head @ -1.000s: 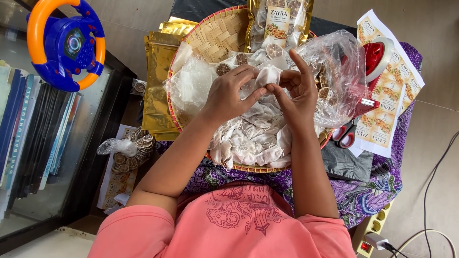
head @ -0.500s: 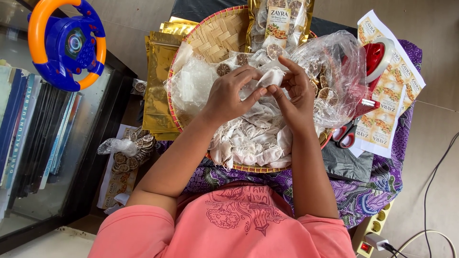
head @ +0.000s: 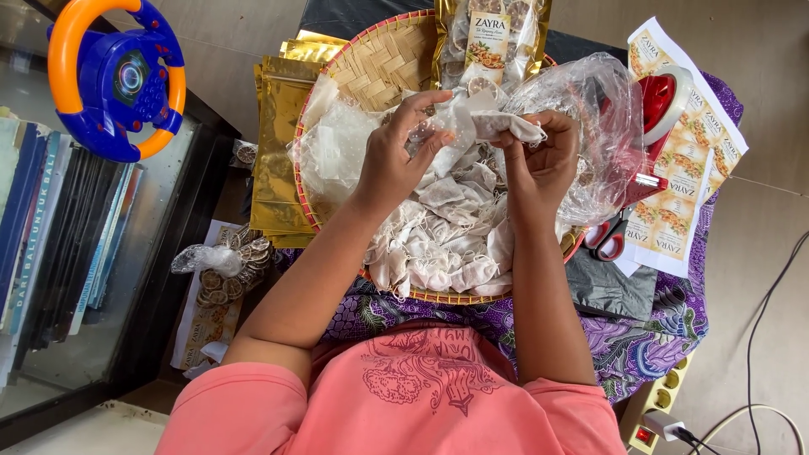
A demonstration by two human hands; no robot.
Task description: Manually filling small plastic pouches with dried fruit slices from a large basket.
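Best keeping the small white filter pouch pinched over the woven tray, left hand and right hand both closed on it, mouth held level.

White cloth pouch held aloft (crumpled), above basket.

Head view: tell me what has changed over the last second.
Little changed. The left hand and right hand went on working the small white pouch above the woven tray; the fingers shifted slightly and the pouch now stretches out towards the right hand. Both kept their grip. The pile of filled pouches, the clear plastic bag and the gold packets stayed put.
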